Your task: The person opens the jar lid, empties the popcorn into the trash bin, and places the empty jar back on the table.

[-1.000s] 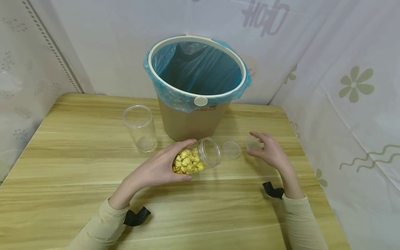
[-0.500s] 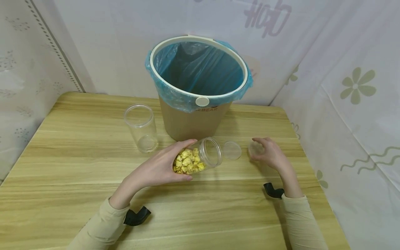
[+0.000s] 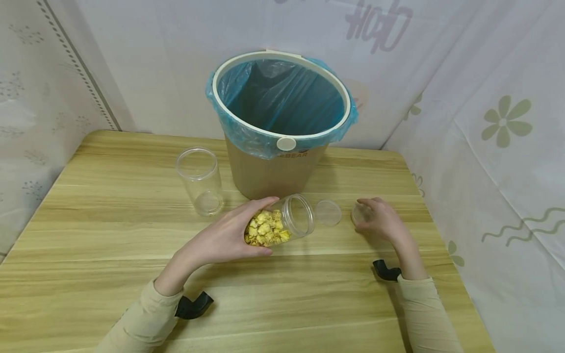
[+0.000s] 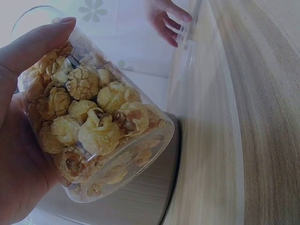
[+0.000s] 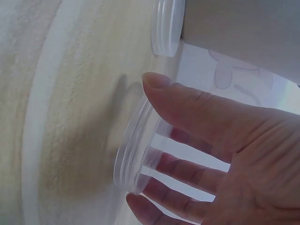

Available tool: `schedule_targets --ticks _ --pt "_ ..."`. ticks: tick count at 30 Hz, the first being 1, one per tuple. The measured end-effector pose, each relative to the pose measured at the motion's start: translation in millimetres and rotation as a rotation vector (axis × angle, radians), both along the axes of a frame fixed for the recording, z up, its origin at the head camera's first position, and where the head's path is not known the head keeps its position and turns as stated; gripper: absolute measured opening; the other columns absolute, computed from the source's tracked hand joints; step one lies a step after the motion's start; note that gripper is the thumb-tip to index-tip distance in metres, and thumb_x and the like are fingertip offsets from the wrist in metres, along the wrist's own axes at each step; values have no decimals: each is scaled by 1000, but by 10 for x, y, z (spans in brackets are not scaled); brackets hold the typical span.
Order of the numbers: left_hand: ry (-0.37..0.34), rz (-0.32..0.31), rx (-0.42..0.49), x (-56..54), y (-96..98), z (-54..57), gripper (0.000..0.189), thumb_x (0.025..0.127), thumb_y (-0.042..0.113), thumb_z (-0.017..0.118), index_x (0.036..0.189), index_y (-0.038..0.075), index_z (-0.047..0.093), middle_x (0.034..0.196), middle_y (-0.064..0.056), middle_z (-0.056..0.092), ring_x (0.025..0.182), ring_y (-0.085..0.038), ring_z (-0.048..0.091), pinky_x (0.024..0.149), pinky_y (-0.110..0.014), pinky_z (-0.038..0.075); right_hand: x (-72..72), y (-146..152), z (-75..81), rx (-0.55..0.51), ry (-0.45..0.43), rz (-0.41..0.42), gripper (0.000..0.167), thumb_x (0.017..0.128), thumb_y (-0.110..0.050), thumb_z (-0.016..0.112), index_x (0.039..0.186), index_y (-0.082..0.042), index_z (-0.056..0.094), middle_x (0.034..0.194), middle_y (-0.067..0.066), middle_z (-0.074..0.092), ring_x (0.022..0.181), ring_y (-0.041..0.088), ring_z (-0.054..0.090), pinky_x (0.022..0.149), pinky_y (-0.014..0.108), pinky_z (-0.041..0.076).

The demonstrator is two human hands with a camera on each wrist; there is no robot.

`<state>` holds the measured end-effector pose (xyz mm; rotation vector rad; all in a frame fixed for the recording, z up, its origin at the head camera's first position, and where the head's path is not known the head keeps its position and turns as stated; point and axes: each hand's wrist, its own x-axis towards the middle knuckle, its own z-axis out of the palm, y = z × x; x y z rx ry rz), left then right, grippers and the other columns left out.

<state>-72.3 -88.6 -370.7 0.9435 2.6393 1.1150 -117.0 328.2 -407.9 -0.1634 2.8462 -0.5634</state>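
My left hand (image 3: 227, 230) grips a clear plastic jar (image 3: 296, 218) partly filled with yellow popcorn (image 3: 267, 228). The jar is tilted, its uncovered mouth facing right, above the table in front of the bin. The left wrist view shows the thumb and palm around the jar (image 4: 164, 129), popcorn (image 4: 98, 133) visible through its wall. At the right, my right hand (image 3: 383, 220) holds a clear round lid (image 3: 361, 214) at the tabletop. In the right wrist view this lid (image 5: 133, 150) lies between thumb and fingers; whether it touches the wood cannot be told.
A second clear lid (image 3: 328, 213) lies flat between the jar and my right hand. Behind stands a brown bin (image 3: 269, 174) with a blue bag (image 3: 251, 142) over its rim. An uncovered clear jar (image 3: 203, 189) stands upright at the left of the wooden table (image 3: 110, 235).
My right hand has lowered slightly with its lid toward the tabletop, and its fingers cover more of the lid. The left hand and popcorn jar stay nearly in place.
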Motion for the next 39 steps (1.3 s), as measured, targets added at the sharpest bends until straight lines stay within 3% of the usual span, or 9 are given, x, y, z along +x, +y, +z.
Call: schedule_targets --ticks 13,25,32,39 --pt "9 1 -3 12 5 16 101 77 43 90 160 34 32 157 2 50 142 -24 53 111 -52 49 58 -12 -46 9 10 0 74 79 -14 88 145 -3 55 144 31 53 131 54 50 108 70 42" --pt "12 -1 0 19 12 48 102 77 43 90 160 34 32 157 2 49 142 -25 52 111 -53 49 33 17 -28 -36 -22 -22 79 90 -32 79 154 -3 44 151 35 44 138 55 42 111 72 37" --pt "7 2 21 55 -3 81 102 77 43 90 160 36 31 158 3 48 143 -24 52 112 -53 48 -14 -6 111 -115 -15 -51 77 99 -39 68 160 -6 34 160 36 30 144 58 34 113 74 33" --pt "4 9 40 86 -34 150 103 76 42 91 160 35 31 159 2 47 143 -24 52 113 -53 47 -61 -64 310 -164 89 -46 75 101 -42 65 160 -8 34 162 29 34 148 53 32 116 72 31"
